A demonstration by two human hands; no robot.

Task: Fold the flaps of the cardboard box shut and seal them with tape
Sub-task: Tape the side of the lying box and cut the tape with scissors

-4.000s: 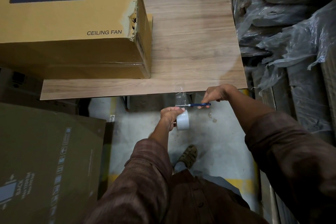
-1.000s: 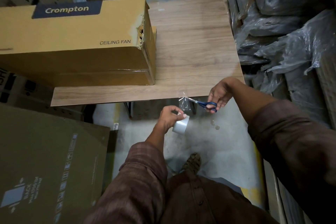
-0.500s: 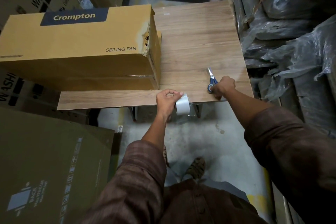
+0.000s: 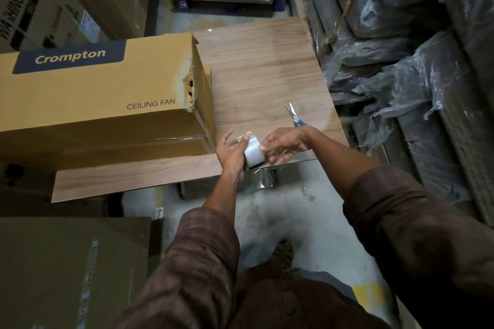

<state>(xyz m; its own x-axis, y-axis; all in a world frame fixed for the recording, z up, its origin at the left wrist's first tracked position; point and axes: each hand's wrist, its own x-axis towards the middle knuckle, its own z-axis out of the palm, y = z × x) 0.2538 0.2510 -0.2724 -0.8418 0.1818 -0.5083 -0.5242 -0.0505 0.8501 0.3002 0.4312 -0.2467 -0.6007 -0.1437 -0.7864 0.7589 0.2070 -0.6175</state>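
From the head camera, the cardboard box (image 4: 101, 99) lies on its side on the wooden worktop (image 4: 267, 72), taking up the worktop's left part. It is printed "Crompton" and "CEILING FAN". Its right end faces the bare wood, and the upper corner of that end is torn, with ragged cardboard showing. Clear tape glints along the box's lower front edge.

Just right of the box's near corner, over the worktop's front edge, both hands meet on a roll of clear tape (image 4: 254, 153). The left hand (image 4: 232, 152) holds the roll from the box side, its thumb laid on the roll's top and its other fingers spread loosely behind. The right hand (image 4: 284, 143) comes in from the side away from the box, its fingertips pinching at the face of the roll. A loose tail of clear tape (image 4: 263, 177) hangs below the roll, under the worktop's edge.

Blue-handled scissors (image 4: 296, 116) lie flat on the worktop beyond the right hand, farther from the box, with blades pointing away from the person; neither hand touches them.

Behind the box stand other large cartons (image 4: 53, 2), and a flat dark carton (image 4: 72, 270) lies in front of it, below the worktop. Bundles wrapped in grey plastic (image 4: 417, 67) are stacked on the far side of the worktop from the box.
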